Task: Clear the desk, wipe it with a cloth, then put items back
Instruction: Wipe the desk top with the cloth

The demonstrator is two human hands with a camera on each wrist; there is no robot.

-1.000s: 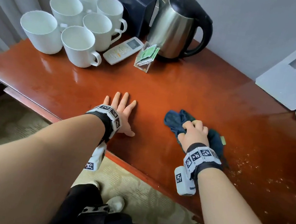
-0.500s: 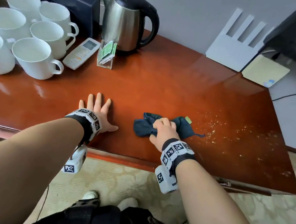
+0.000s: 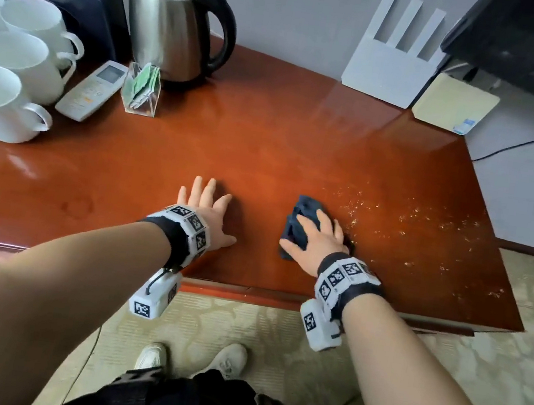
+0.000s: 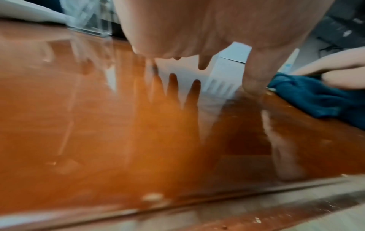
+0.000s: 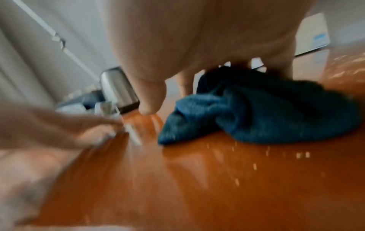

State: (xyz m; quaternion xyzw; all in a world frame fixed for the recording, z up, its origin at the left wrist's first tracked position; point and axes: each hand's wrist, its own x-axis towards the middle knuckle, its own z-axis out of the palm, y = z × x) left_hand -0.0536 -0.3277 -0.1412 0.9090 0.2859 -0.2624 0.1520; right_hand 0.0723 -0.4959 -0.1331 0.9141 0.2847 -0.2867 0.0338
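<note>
desk (image 3: 268,140): glossy red-brown wood, against a grey wall; front edge runs just under both wrists.
left hand (image 3: 209,211): flat on the desk, palm down, fingers straight and a little spread, thumb out to the right. holds nothing.
right hand (image 3: 315,240): laid on top of the cloth, fingers stretched forward over it, thumb out to the left touching the wood. presses rather than grips; fingers look straight in the head view, the wrist view is too blurred to confirm.
cloth (image 3: 301,221): dark blue, bunched, on the desk under the right hand, right of the left hand and apart from it; part of it shows beyond the fingertips.
crumbs (image 3: 422,222): pale specks scattered over the desk's right part, the nearest just beside the cloth.
mugs (image 3: 10,77): white, clustered at the far left.
remote (image 3: 93,89): white, lying between the mugs and the card holder.
card holder (image 3: 141,90): clear plastic, green cards in it, in front of the kettle.
kettle (image 3: 174,22): steel with black lid and handle, at the back left.
router (image 3: 393,54): white, upright antennas, at the wall behind the desk's right half.
floor: pale patterned carpet, two light shoes visible below the desk edge.
</note>
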